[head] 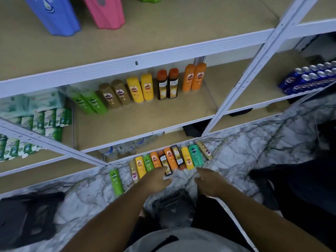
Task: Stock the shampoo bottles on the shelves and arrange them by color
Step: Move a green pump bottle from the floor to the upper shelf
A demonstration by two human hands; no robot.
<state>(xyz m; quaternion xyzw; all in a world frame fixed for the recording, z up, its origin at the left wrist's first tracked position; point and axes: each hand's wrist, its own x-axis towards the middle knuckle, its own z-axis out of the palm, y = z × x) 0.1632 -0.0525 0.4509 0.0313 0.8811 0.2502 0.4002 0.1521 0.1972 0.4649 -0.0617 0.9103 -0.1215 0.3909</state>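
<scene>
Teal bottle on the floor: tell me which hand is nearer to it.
Right. The right hand reaches just short of the teal bottle; the left hand is further left along the row, by the dark bottle.

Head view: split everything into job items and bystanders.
Job: floor row of shampoo bottles, lone green bottle, paired bottles on the middle shelf, left hand, right hand.
Lying about: blue can pack, green-white packets, water bottles, black bag, blue container, pink container.
</scene>
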